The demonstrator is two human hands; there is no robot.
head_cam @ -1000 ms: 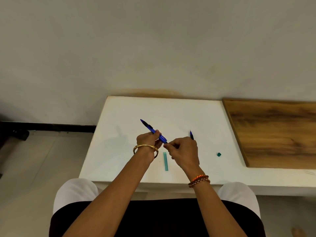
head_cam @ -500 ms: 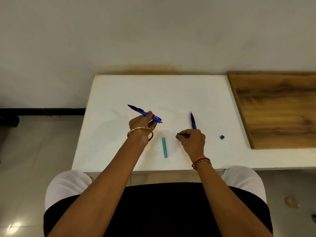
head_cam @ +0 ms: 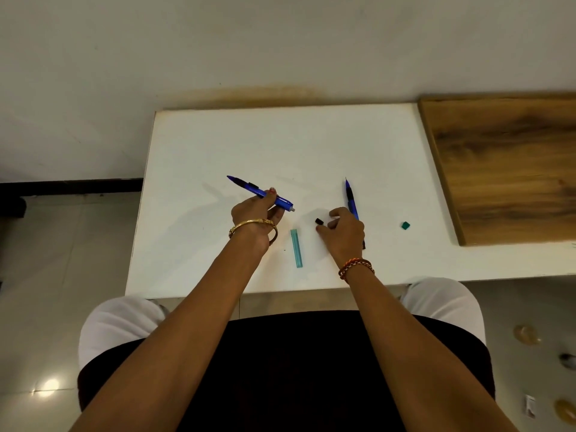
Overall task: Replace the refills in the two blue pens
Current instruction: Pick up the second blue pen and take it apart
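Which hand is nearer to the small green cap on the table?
The right hand. It rests left of the green cap, with bare table between. The left hand is much farther left, holding a blue pen.

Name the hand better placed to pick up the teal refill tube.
Right, probably. The right hand rests beside the translucent teal refill tube, having only a small black cap at its fingers; the left hand holds a blue pen.

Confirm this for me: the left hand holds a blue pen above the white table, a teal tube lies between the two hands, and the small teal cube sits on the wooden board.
One detail is wrong. The small teal cube sits on the white table, short of the wooden board, as the head view shows. The rest stands: the left hand holds a blue pen above the table, and the teal tube lies between it and the right hand.
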